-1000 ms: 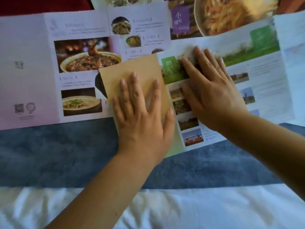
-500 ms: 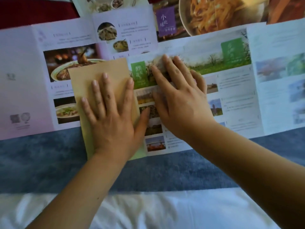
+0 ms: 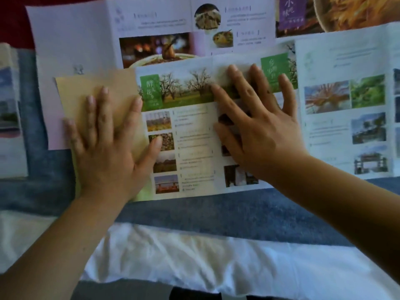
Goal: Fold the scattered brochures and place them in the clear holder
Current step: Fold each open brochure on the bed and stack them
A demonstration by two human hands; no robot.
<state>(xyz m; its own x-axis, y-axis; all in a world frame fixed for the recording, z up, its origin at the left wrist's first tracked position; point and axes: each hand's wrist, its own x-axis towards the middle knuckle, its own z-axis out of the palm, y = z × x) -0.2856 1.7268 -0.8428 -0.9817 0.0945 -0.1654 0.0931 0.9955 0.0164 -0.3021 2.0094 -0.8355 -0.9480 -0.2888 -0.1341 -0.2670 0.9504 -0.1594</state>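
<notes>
A green landscape brochure (image 3: 192, 131) lies on the blue cloth with its left panel folded over, showing a plain tan back (image 3: 97, 87). My left hand (image 3: 110, 146) presses flat on that tan panel, fingers spread. My right hand (image 3: 257, 118) presses flat on the brochure's middle panels, fingers straight and spread. Under it lies a pink food brochure (image 3: 151, 29), unfolded. To the right a pale blue scenery brochure (image 3: 346, 100) lies open. The clear holder is not in view.
Another brochure (image 3: 10, 118) pokes in at the left edge. A noodle-bowl brochure (image 3: 346, 11) lies at the top right. A blue cloth (image 3: 216, 213) covers the surface, with white crumpled fabric (image 3: 194, 263) nearer me.
The green brochure and both hands appear farther left relative to the pink brochure, and my right hand has slid right, away from the fold, uncovering the tree photo. The view is closer.
</notes>
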